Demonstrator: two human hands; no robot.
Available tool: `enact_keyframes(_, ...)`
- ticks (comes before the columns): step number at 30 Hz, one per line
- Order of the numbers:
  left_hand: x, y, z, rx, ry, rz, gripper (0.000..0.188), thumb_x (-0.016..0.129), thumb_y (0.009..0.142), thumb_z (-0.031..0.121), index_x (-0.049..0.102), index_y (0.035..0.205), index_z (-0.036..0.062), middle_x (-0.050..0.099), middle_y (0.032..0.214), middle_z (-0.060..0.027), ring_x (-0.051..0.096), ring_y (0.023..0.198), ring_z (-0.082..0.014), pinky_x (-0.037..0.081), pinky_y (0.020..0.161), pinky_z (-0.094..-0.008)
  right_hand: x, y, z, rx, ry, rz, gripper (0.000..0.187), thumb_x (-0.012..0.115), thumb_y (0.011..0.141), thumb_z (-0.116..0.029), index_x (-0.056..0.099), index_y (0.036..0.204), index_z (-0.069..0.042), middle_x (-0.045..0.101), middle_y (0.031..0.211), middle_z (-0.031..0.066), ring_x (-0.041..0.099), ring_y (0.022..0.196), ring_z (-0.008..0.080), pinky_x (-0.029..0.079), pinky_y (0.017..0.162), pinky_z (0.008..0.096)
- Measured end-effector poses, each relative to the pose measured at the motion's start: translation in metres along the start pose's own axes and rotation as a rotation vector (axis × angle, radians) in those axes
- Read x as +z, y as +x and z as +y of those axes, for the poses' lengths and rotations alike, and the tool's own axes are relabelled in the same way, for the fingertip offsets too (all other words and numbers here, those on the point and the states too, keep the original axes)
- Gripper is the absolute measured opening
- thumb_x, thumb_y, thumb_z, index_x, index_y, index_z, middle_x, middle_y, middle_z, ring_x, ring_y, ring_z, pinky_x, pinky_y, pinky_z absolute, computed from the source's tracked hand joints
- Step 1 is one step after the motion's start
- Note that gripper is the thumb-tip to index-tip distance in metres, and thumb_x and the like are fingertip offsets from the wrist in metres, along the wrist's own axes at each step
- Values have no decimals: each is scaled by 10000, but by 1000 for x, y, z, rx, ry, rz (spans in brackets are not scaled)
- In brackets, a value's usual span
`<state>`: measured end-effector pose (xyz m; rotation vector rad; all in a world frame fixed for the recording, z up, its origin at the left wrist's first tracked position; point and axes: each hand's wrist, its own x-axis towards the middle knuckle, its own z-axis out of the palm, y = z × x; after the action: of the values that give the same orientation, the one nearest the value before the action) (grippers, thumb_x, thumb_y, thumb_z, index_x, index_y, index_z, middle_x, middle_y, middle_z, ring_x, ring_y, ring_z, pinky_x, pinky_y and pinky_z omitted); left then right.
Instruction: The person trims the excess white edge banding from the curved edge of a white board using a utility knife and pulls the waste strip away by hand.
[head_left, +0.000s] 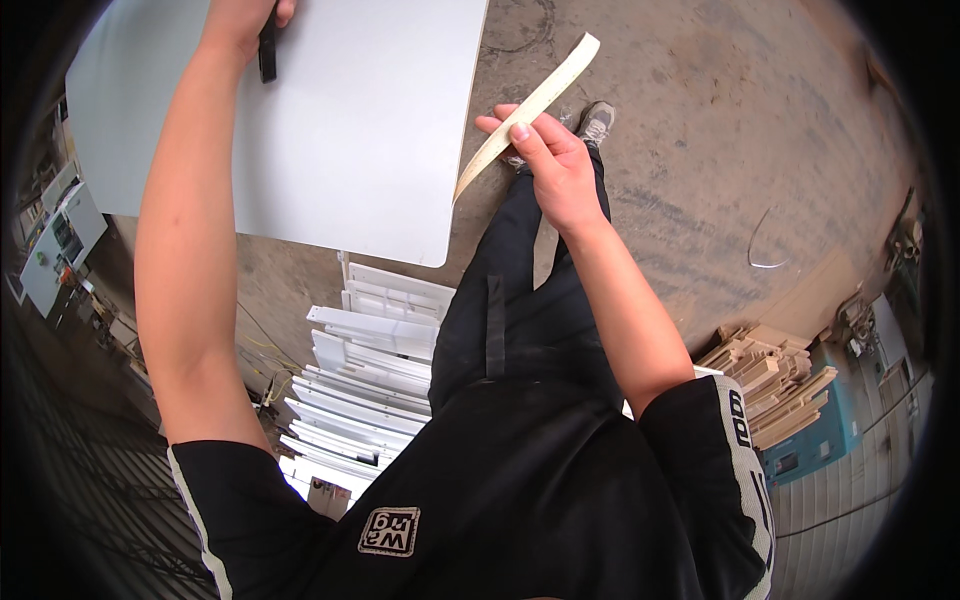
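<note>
Right grip [562,170] pinched long, thin cream strip [552,88] beside edge of flat pale-grey panel [350,130], probably best kept untwisted; left grip [243,25], cut off near narrow black object [267,55], couldn't be judged

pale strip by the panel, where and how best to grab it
Probably at mid-length, from the right, pinching its flat faces: the pale strip is long, narrow and thin, and the white panel lies to its left. The right grip pinches it near there.
</note>
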<state>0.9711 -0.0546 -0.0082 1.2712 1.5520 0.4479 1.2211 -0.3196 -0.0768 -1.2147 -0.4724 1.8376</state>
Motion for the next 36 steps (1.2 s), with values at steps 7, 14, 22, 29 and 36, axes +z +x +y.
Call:
enact_keyframes(7, 2, 6, 0, -32, 42, 18, 313, 744, 961, 353, 571, 809, 141, 555, 634, 41, 431, 438, -40, 316, 419, -211, -13, 24, 6, -10, 303, 199, 312, 698, 979, -297, 625, 1143, -41, 703, 885, 49, 638, 838, 136, 498, 780, 300)
enact_keyframes(14, -3, 5, 3, -51, 32, 34, 269, 727, 974, 325, 598, 861, 117, 566, 636, 22, 429, 424, -54, 315, 410, -221, 15, 102, -33, -31, 517, 118, 395, 748, 966, -420, 640, 1105, -67, 596, 855, -3, 584, 791, 130, 520, 758, 312)
enact_keyframes(22, 4, 4, 11, -93, 30, 108, 271, 744, 962, 320, 592, 863, 119, 545, 625, 30, 409, 426, -55, 304, 403, -225, 23, 137, -42, 109, 795, -215, 358, 700, 1010, -366, 665, 1184, -54, 720, 1100, 50, 680, 1004, 140, 566, 898, 340)
enact_keyframes(29, 2, 6, 9, -102, 16, 76, 278, 748, 955, 302, 562, 850, 125, 574, 630, 16, 432, 435, -62, 333, 420, -230, 14, 70, 15, 135, 327, -276, 293, 660, 1009, -412, 673, 1046, -121, 629, 868, -57, 563, 771, 61, 448, 700, 248)
enact_keyframes(36, 1, 2, 5, -87, 39, 87, 292, 710, 987, 316, 552, 824, 132, 547, 649, 38, 402, 449, -47, 294, 432, -226, -45, -59, 70, 307, -161, -141, 463, 526, 1079, -385, 687, 817, -39, 651, 703, 4, 568, 648, 100, 471, 623, 290)
